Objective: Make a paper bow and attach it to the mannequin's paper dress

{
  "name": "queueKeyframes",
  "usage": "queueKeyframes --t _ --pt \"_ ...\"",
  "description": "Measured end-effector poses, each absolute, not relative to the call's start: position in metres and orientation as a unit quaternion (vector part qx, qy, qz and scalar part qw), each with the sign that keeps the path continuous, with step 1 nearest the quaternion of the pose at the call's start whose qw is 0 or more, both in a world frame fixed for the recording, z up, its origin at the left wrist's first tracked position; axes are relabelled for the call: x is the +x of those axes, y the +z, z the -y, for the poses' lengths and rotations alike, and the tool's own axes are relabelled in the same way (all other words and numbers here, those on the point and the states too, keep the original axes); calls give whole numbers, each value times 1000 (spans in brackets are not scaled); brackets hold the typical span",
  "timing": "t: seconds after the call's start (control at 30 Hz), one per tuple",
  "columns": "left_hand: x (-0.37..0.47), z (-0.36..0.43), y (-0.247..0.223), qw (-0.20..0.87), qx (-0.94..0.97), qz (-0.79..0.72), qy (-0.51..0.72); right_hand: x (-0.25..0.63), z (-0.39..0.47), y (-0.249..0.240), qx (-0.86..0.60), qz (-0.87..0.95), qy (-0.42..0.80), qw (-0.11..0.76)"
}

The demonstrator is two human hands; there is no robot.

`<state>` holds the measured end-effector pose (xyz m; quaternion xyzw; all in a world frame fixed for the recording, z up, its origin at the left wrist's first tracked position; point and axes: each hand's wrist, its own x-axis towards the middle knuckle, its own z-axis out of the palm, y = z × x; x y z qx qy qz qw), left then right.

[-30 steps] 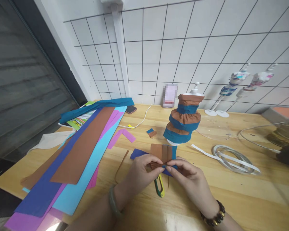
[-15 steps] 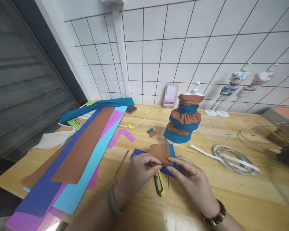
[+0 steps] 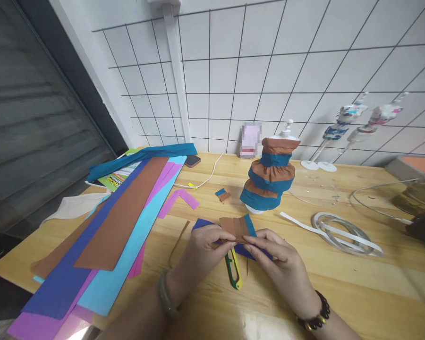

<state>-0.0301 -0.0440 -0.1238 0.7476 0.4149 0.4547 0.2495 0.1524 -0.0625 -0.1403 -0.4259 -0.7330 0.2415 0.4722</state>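
Between my two hands is a small piece of brown crepe paper (image 3: 233, 225) with a teal strip along its right side. My left hand (image 3: 208, 245) pinches its near edge from the left, thumb against fingers. From the right, my right hand (image 3: 274, 255) pinches the same edge, the fingertips of both hands close together. Beneath the hands lie a dark blue paper piece (image 3: 202, 224) and green-and-yellow thread snips (image 3: 233, 271). Just beyond stands a small dress form (image 3: 269, 182) wrapped in brown and teal gathered bands.
Long paper strips (image 3: 123, 217) in brown, blue, purple and cyan cover the left side. A phone (image 3: 193, 161), a small brown-teal scrap (image 3: 223, 194) and a coil of clear tubing (image 3: 340, 233) lie on the table. Two small white mannequins (image 3: 350, 113) stand at the back right.
The brown paper's far edge has tipped down towards the table and its teal side now slants. Both hands keep their pinch in nearly the same place.
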Motion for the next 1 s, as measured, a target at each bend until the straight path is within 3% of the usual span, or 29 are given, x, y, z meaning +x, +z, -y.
queueKeyframes --t 0.3,1.0 --pt "-29 47 -120 326 748 -394 424 151 63 -140 -417 736 252 470" --pt "-30 49 -120 307 741 -418 426 148 63 -135 -497 626 381 466"
